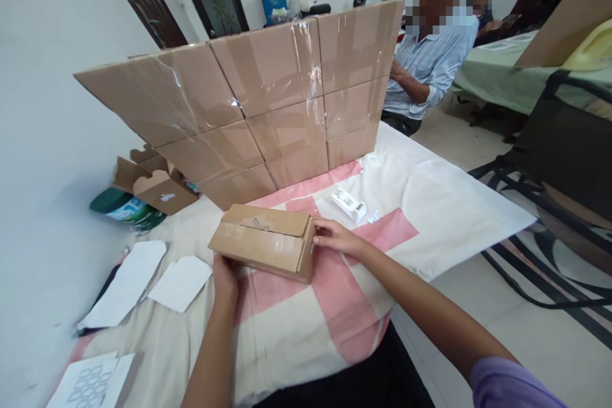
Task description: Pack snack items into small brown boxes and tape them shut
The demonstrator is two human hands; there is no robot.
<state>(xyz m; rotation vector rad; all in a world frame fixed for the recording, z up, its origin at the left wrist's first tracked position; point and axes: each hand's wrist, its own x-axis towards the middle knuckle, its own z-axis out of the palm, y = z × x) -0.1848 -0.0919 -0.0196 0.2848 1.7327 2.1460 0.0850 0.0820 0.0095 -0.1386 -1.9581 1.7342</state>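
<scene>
A closed brown cardboard box [261, 248] with clear tape along its top sits in front of me, slightly tilted. My left hand [224, 275] grips its left end, the fingers mostly hidden beneath and behind it. At the opposite end my right hand [337, 237] presses bent fingers against the side of the box. Just beyond the right hand lies a white tape dispenser [349, 205], with small scraps of clear tape [373, 217] beside it.
A tall cardboard panel [287, 121] stands across the back of the cloth-covered table [363, 319]. White paper sheets [180, 282] and an open cardboard carton [165, 188] lie leftward, near a green tub [127, 207]. A person [430, 64] sits behind the panel; a dark chair [564, 134] stands right.
</scene>
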